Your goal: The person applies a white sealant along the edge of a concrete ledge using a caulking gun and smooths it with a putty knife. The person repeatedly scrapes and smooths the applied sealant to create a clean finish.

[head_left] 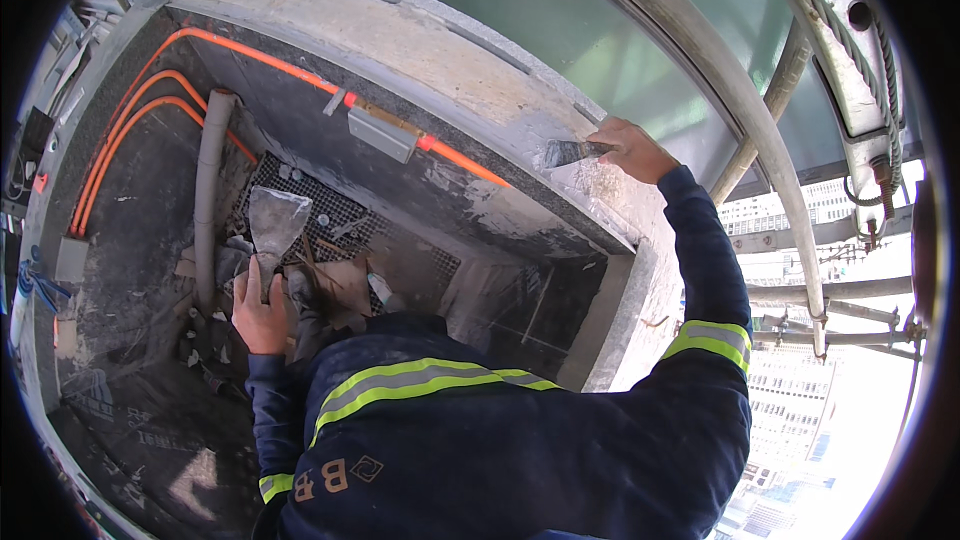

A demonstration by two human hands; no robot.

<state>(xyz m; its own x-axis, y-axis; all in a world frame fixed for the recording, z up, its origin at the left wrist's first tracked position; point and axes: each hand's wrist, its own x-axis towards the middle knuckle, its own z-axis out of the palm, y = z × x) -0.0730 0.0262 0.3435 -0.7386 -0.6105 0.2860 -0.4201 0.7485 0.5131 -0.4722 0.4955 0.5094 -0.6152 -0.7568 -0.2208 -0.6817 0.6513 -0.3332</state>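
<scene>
My left hand is closed round the handle of a wide putty knife, held out over the recess floor. Its flared blade is smeared with pale grey putty. Over on the right, my right hand grips a smaller putty knife and holds its dark, coated blade against the top of the pale concrete ledge. Fresh-looking grey patches lie around that blade. Most of the right handle is hidden inside my fingers.
Orange conduits and a grey junction box run along the recess wall. A grey pipe stands at the left. Black grid matting and debris cover part of the floor. Scaffold tubes and a steel cable rise beyond the ledge, with a drop at right.
</scene>
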